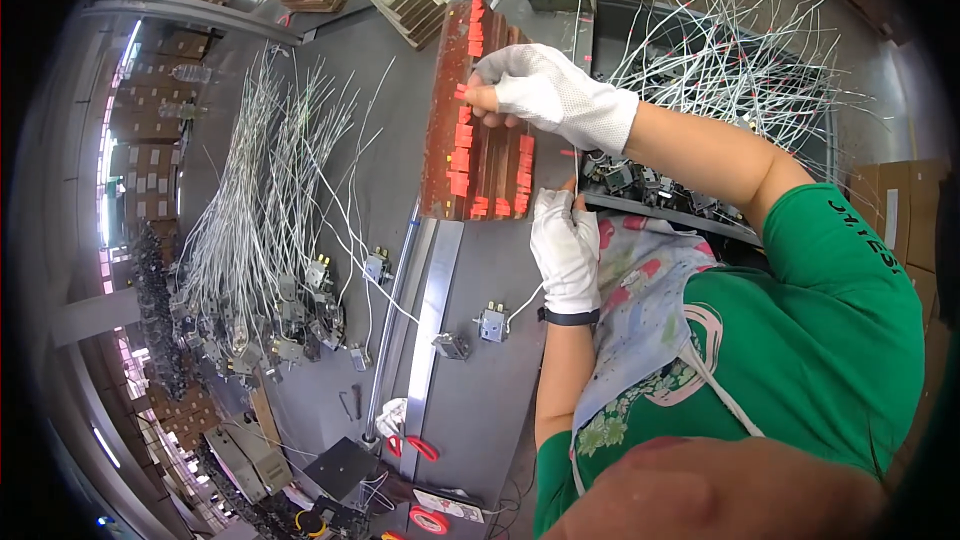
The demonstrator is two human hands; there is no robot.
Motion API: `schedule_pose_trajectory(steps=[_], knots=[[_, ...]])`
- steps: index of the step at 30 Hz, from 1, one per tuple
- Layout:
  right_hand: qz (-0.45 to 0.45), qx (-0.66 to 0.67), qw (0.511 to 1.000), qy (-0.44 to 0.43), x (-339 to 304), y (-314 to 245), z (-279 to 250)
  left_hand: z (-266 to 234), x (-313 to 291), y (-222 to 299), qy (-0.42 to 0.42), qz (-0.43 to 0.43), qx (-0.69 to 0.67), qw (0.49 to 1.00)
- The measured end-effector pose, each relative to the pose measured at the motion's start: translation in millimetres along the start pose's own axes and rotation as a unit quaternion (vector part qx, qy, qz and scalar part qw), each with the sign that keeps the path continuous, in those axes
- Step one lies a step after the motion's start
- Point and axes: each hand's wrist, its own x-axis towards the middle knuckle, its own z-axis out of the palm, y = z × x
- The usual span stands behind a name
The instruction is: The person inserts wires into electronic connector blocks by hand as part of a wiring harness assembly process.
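I judge the work partway, finished share unclear: my right grip [548,90] seems to pinch a red piece [461,92] at the brown block [445,65] on the tabletop [490,265], red clips [461,137] left there, while my left grip [565,252], hold indistinct, curls by the wire [525,306] of a grey unit [492,323].

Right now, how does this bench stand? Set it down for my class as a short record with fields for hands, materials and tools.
Right hand: white-gloved, close against small red pieces
Red pieces: along a brown grooved block
Left hand: white-gloved, curled; grip partly hidden
Wire: white, runs from a small grey component to the left hand
Tray: grey, holding wired components
Tools: red-handled scissors
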Motion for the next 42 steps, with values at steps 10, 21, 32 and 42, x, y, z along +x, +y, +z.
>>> schedule_pose_trajectory(steps=[10,21,32,42], knots=[[0.004,-0.087,0.996,0.032,12.1,11.3,2.4,4.0,-1.5,-7.0,0.036,0.055,0.029,0.997],[-0.066,0.193,0.978,0.034,-26.9,32.7,-24.6,6.7,5.1,4.3,0.019,0.019,-0.001,1.0],[0.052,0.209,0.974,0.071,-65.5,96.4,-48.4,12.7,19.0,1.9,-0.022,-0.219,-0.302,0.927],[0.039,0.22,0.974,0.025,-74.9,111.4,-45.4,15.0,20.4,-3.8,-0.017,-0.236,-0.313,0.92]])
